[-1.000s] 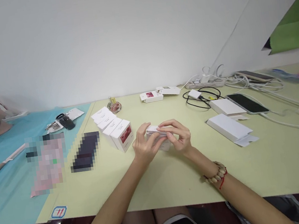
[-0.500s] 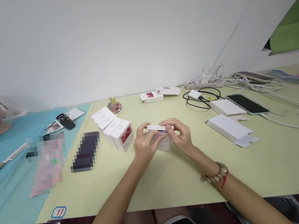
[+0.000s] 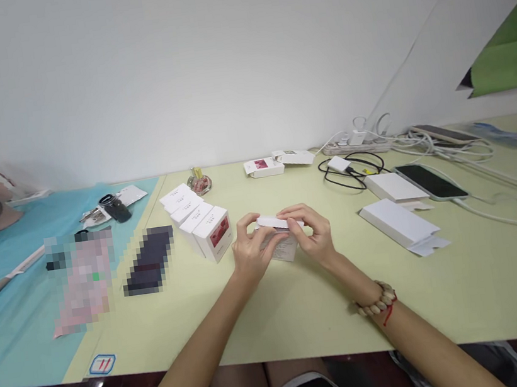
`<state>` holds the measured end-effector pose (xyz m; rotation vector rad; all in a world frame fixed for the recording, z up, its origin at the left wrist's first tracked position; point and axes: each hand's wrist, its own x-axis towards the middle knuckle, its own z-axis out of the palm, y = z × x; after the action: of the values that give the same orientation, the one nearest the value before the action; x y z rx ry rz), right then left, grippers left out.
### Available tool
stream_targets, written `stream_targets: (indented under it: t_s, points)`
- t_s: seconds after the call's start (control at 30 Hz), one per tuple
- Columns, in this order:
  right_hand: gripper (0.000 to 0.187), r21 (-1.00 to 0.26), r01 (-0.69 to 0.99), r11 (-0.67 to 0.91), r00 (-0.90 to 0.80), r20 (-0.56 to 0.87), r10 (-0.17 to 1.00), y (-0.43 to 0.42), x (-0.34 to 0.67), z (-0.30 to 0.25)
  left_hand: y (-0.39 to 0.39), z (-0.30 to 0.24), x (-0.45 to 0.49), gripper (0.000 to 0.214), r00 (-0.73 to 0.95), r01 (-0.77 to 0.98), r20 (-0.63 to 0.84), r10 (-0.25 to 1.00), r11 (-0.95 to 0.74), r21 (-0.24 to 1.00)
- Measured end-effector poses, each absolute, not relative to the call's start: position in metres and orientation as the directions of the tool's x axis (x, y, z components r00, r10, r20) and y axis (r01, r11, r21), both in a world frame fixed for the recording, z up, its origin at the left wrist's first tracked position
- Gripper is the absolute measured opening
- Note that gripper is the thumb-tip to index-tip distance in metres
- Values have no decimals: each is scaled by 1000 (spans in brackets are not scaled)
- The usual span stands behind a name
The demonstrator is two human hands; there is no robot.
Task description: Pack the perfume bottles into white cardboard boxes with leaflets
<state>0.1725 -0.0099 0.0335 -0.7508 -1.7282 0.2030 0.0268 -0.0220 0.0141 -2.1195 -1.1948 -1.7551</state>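
Both of my hands hold a small white carton (image 3: 280,241) that rests on the pale green table (image 3: 303,314). My left hand (image 3: 250,253) grips its left side, fingers curled round it. My right hand (image 3: 312,234) pinches the carton's top flap, which stands a little raised. A bead bracelet with a red cord sits on my right wrist. Just left of my hands stands a row of several closed white cartons (image 3: 198,222), the nearest with a red picture on its front.
A flat white box (image 3: 398,221) and a second one (image 3: 393,186) lie right of my hands, beside a phone (image 3: 429,180) and tangled cables (image 3: 473,156). Two opened cartons (image 3: 273,163) and a small bottle (image 3: 198,181) sit further back. A blue mat (image 3: 14,327) covers the left.
The carton's top flap has come down lower under my right fingers, and the carton now rests on the table between both hands. Nothing else moved.
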Motion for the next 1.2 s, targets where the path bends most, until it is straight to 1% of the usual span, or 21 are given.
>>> stream_targets:
  t_s: [0.1,0.27,0.4,0.73,0.9,1.03,1.1,1.2]
  points:
    - [16,-506,368,780,-127,804,581,-9,172,33,-22,13,27,16,30,658,883,468,-675,335]
    - [16,-492,366,790,-105,821,561,-10,170,30,-22,13,26,16,75,701,910,407,-671,242]
    - [16,-493,361,791,-102,823,559,-10,170,29,-22,12,27,16,85,733,911,405,-645,218]
    - [17,-495,346,797,-134,815,564,-10,173,29,-23,13,26,23,79,720,882,464,-639,271]
    - [17,-445,358,821,-176,831,527,-9,175,29,-23,12,26,17,79,719,890,450,-644,262]
    - [21,-446,401,800,-200,810,551,-9,175,29,-23,12,26,10,95,731,879,467,-632,257]
    - [23,-435,409,802,-213,810,547,-8,176,28,-23,12,27,10,94,727,873,478,-632,268]
    - [28,-389,403,829,-248,825,508,-5,179,24,-23,10,26,12,98,713,870,483,-644,277]
